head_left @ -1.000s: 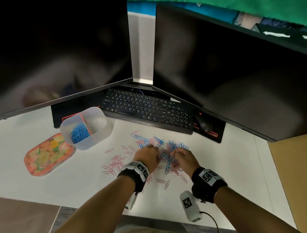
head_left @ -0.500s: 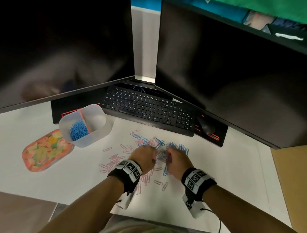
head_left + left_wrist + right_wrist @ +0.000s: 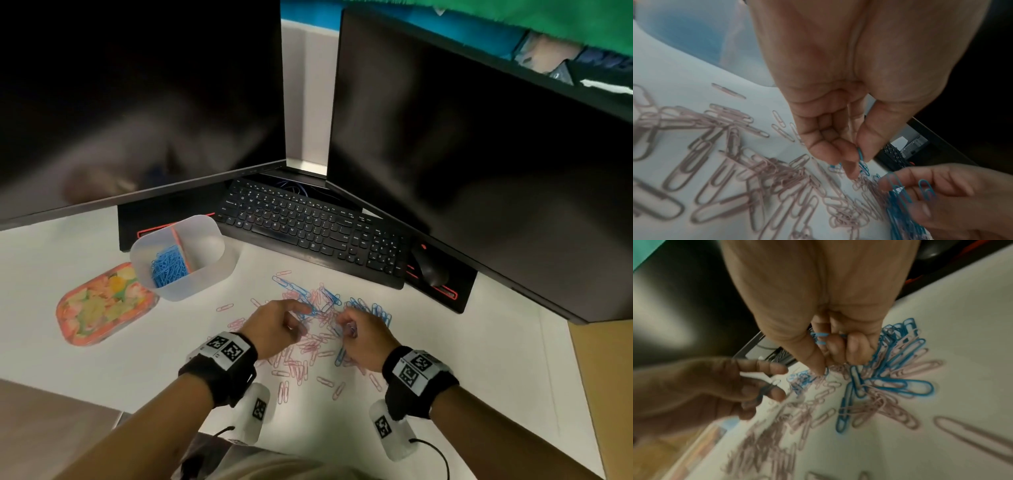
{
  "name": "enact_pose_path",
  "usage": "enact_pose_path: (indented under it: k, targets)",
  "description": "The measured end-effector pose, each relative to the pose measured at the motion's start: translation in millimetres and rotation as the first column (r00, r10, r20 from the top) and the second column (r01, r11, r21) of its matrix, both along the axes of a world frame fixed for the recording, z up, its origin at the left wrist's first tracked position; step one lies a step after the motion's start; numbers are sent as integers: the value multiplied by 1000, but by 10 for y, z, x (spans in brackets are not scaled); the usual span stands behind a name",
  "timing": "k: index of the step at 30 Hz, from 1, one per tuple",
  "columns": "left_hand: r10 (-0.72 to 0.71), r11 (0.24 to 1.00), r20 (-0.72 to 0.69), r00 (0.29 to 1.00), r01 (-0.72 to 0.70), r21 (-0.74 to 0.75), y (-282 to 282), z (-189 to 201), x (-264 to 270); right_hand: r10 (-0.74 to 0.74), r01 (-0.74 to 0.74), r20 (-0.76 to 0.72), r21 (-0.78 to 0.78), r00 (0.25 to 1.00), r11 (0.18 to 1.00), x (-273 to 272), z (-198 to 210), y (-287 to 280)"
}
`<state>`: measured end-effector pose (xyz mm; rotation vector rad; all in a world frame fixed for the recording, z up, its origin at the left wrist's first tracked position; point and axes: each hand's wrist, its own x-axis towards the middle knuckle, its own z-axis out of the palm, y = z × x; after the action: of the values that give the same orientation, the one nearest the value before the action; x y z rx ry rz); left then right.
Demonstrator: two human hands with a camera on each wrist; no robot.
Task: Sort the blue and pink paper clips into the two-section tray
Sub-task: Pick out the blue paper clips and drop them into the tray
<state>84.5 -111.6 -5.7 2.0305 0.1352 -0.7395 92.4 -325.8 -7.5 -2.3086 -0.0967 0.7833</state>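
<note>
A loose pile of blue and pink paper clips (image 3: 322, 308) lies on the white desk in front of the keyboard. My left hand (image 3: 291, 320) hovers over its left part and pinches a blue clip (image 3: 860, 154) between thumb and fingertips. My right hand (image 3: 349, 330) is just right of it, fingers curled round several blue clips (image 3: 821, 338). The translucent two-section tray (image 3: 209, 274) stands at the far left; its left section holds blue clips (image 3: 168, 265), its right section looks bare.
A black keyboard (image 3: 315, 233) and mouse (image 3: 430, 267) lie behind the pile under two dark monitors (image 3: 479, 164). A floral pink-rimmed lid or tray (image 3: 99, 305) sits left of the sorting tray. Pink clips (image 3: 294, 366) are scattered toward the desk's near edge.
Both hands have stayed over the pile, shifting slightly toward me and picking at the clips. The tray has not moved.
</note>
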Motion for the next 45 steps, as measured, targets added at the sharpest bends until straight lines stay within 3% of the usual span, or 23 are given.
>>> enact_pose_path:
  k: [4,8,13,15,17,19,22,25,30,35,38,40,42,45]
  targets:
    - [-35,999,-76,996,32,-39,56,-3,-2,11,34,-258,166,966,985,68,50,-77]
    - [43,995,-91,995,-51,-85,61,-6,4,-192,433,-523,389,831,814,92,17,-121]
    - [240,948,-111,964,-257,-186,35,79,11,-237,677,-710,434,663,595,86,47,-144]
    - [270,937,-133,953,-292,-190,25,105,20,-265,731,-750,394,606,557,78,29,-188]
    - [251,947,-136,958,-272,-169,-8,93,9,-300,730,-736,368,607,576,59,29,-228]
    - [218,963,-124,968,-234,-131,-46,46,-3,-314,670,-671,371,672,643,29,35,-251]
    - [209,976,-54,977,-211,-48,-54,-3,7,-257,467,-507,343,822,815,18,16,-279]
    - [256,965,33,966,-258,43,23,17,73,-154,282,-410,273,899,920,40,35,-257]
    - [264,943,102,959,-279,184,220,-27,207,-110,247,-387,324,916,913,32,88,-195]
    - [4,931,240,971,-91,353,186,-44,311,-76,182,-368,264,927,947,59,77,-140]
    - [-110,893,287,951,-31,448,176,-101,432,52,-40,-130,98,990,994,56,84,-93]
    - [-182,852,271,945,14,524,188,-121,522,184,-183,50,-9,982,983,30,88,-76]
    - [-255,804,226,940,77,589,198,-113,589,351,-340,142,-96,926,936,-1,60,-83]
    - [-333,742,199,922,126,658,193,-80,626,564,-541,142,-172,814,823,-26,0,-117]
